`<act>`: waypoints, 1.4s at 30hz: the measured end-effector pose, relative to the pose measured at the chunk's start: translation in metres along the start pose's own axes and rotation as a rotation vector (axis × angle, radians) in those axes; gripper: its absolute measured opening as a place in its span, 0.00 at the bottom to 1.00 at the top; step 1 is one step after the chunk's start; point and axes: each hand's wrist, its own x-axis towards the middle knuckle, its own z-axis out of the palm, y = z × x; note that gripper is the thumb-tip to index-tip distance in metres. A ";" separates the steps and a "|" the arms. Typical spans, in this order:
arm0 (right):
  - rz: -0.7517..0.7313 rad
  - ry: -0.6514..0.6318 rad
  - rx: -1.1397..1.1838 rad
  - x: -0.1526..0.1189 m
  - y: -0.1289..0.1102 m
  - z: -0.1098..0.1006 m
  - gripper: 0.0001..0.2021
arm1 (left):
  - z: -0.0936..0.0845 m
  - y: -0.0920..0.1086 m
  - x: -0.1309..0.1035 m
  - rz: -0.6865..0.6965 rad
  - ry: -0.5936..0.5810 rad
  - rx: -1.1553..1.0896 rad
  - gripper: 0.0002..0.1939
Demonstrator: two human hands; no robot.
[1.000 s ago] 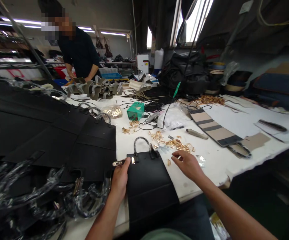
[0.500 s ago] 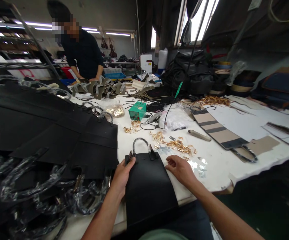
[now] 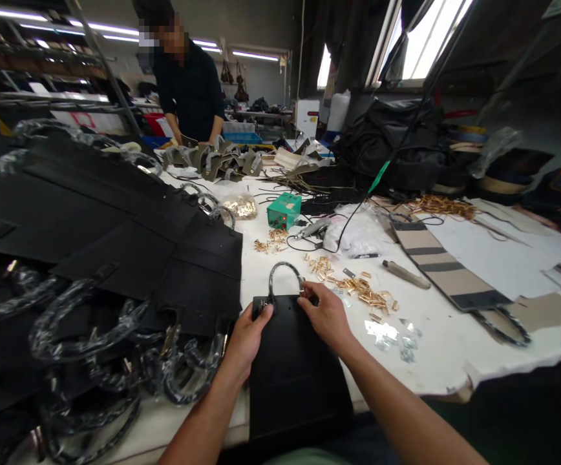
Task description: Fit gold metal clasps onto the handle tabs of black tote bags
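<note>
Both at the near edge of the counter [image 3: 455, 361], the left hand [image 3: 247, 336] pins the black leather panel [image 3: 295, 374] flat while the right hand [image 3: 324, 316] pinches a gold fitting at the handle [image 3: 284, 274], apparently fastening hardware, which needs steady alignment.

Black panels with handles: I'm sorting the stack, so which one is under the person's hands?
The small black panel at the table's near edge, apart from the left pile; left hand and right hand rest on its top.

Matt black leather-like panel [image 3: 295, 368] under both grips — its handle [image 3: 284, 274] wrapped in glossy plastic film; shiny gold metal fittings [image 3: 358, 290] just beside.
</note>
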 end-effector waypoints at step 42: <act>-0.093 -0.424 -0.016 -0.010 0.038 -0.065 0.07 | 0.006 -0.006 0.001 0.070 -0.084 0.227 0.16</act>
